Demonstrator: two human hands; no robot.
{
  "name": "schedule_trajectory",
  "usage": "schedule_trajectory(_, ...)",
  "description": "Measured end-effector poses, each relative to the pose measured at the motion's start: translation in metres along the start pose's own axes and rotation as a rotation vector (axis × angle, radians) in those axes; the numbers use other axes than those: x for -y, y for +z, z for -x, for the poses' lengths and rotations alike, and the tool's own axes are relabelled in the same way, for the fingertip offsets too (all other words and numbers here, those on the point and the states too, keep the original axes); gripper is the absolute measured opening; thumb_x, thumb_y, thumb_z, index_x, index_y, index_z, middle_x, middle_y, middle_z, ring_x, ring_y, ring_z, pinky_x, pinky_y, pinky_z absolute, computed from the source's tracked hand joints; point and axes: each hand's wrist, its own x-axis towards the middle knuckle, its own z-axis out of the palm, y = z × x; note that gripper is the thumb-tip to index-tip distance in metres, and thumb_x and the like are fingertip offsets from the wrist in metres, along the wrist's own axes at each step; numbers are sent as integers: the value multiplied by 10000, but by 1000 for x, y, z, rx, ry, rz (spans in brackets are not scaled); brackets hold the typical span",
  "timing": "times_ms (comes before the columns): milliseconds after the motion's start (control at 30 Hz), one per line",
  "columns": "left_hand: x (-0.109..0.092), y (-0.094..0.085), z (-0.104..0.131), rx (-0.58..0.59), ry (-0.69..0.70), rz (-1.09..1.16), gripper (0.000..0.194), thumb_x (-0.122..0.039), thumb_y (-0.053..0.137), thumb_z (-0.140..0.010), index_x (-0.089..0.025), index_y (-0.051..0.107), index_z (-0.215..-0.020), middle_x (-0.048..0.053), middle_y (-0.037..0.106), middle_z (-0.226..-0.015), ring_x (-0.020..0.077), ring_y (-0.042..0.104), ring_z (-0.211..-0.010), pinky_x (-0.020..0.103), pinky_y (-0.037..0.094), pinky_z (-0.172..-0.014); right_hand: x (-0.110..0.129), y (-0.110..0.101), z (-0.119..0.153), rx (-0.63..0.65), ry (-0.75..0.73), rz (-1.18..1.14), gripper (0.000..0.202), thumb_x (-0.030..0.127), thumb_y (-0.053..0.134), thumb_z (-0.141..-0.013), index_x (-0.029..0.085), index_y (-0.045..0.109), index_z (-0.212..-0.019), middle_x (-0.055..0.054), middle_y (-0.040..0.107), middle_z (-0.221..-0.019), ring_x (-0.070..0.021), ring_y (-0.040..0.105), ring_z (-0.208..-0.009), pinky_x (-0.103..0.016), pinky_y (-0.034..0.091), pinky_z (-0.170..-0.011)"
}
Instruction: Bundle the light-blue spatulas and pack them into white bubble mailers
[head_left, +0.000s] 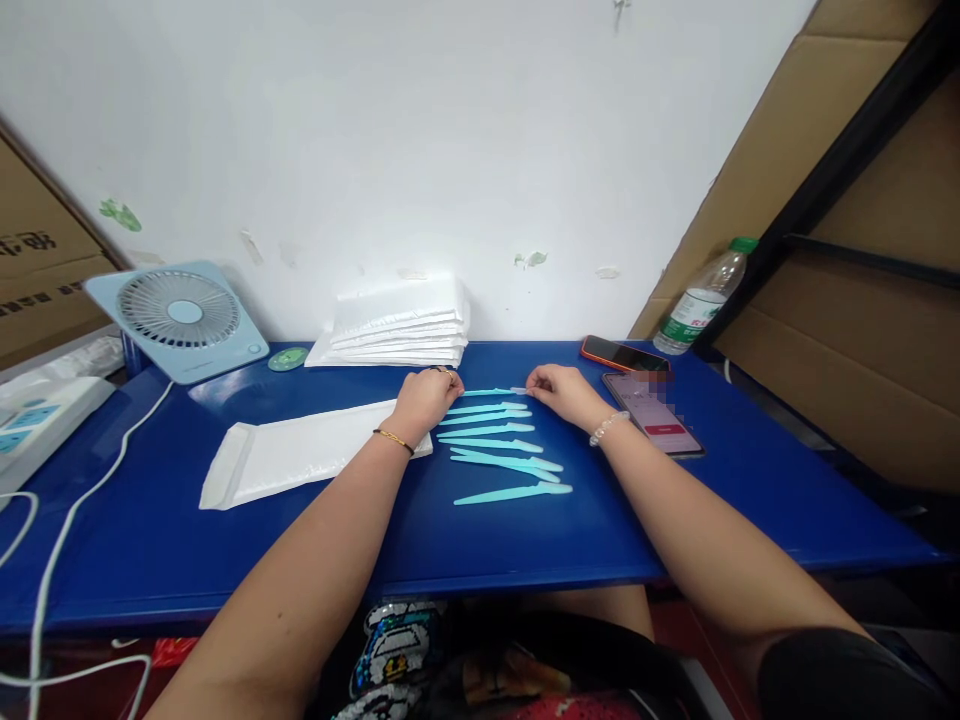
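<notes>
A slim turquoise eyebrow razor (487,392) spans the gap between my hands at the far end of a column of similar razors. My left hand (429,398) pinches its handle end, and my right hand (556,388) pinches the pale, see-through cap end. Nearer me lie several more turquoise eyebrow razors (491,443), handles to the left and capped heads to the right, two of them crossing. A white padded envelope (300,452) lies flat to the left, partly beneath my left wrist.
White padded envelopes (405,325) are stacked against the wall. A blue fan (180,315) and a power strip (45,420) with white cables stand left. Two phones, one orange-edged (626,355) and one with a lit screen (652,412), lie right, near a water bottle (701,300).
</notes>
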Motion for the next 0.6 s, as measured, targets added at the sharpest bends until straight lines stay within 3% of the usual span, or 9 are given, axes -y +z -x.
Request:
schedule_trajectory(300, -5, 4, 0, 35, 46, 101, 206, -263, 475, -827, -220, 676, -809, 15, 703, -898, 163, 615, -777, 247, 411, -672, 12, 5, -1, 53, -51, -88, 107, 189, 561, -776, 175, 665, -799, -14, 653, -741, -121, 575, -652, -227, 425, -627)
schedule_trajectory(500, -5, 1, 4, 47, 31, 212, 296, -404, 512, -826, -223, 649, -1016, 27, 681, -929, 163, 611, -824, 235, 439, -660, 14, -5, 4, 71, 17, -139, 157, 274, 564, -798, 186, 693, -817, -18, 676, -756, -133, 586, -669, -243, 436, -635)
schedule_trajectory(600, -3, 2, 6, 73, 47, 291, 399, -517, 521, -801, -211, 654, -1019, 43, 667, -960, 171, 606, -849, 242, 460, -683, 12, -6, 7, 73, 12, -169, 238, 386, 603, -784, 184, 698, -868, -33, 661, -798, -137, 573, -670, -253, 444, -630)
